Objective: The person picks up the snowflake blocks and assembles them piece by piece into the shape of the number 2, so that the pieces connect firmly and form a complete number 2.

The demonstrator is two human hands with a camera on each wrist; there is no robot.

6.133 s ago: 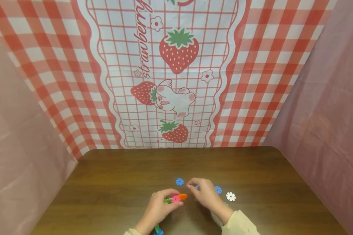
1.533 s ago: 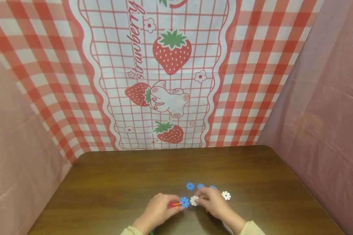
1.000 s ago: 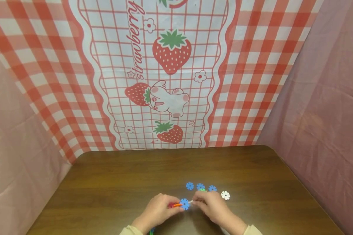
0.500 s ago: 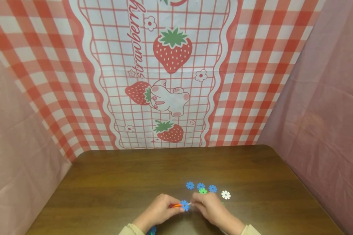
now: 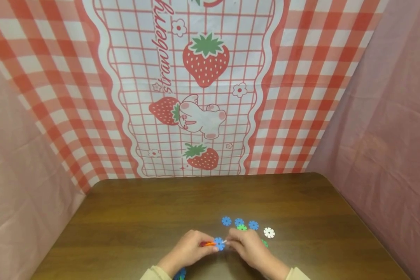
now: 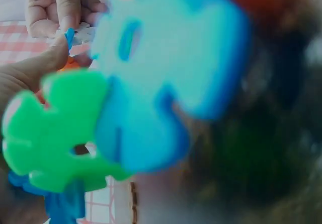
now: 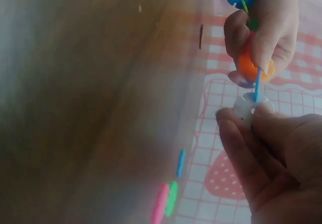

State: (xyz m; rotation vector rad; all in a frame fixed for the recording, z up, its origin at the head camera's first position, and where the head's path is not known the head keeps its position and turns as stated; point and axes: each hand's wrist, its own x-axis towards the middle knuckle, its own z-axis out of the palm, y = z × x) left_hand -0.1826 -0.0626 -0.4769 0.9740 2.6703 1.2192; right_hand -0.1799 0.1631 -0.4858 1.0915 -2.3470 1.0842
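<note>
My left hand [image 5: 189, 249] grips a chain of slotted snowflake discs. At the chain's near end, an orange disc [image 7: 248, 68] leads to a blue disc [image 5: 219, 244] standing out from the fingertips. My right hand [image 5: 252, 249] pinches a white snowflake disc [image 7: 244, 110], turned edge-on in the head view. The white disc meets the blue one's edge in the right wrist view, though its slot is covered by fingers. Further along the chain, a green disc [image 6: 65, 128] and another blue disc [image 6: 171, 58] loom large and blurred in the left wrist view.
On the brown table [image 5: 154, 206] beyond the hands lie three loose blue discs [image 5: 226, 221], a green disc [image 5: 242, 228] partly over one of them, and a white disc [image 5: 269, 232]. Another green disc [image 5: 264, 243] shows beside the right wrist. A strawberry-print cloth [image 5: 204, 116] hangs behind.
A blue disc has joined the chain beyond the orange one. The right hand has brought a white disc leftward, turned it edge-on and set it against that blue disc.
</note>
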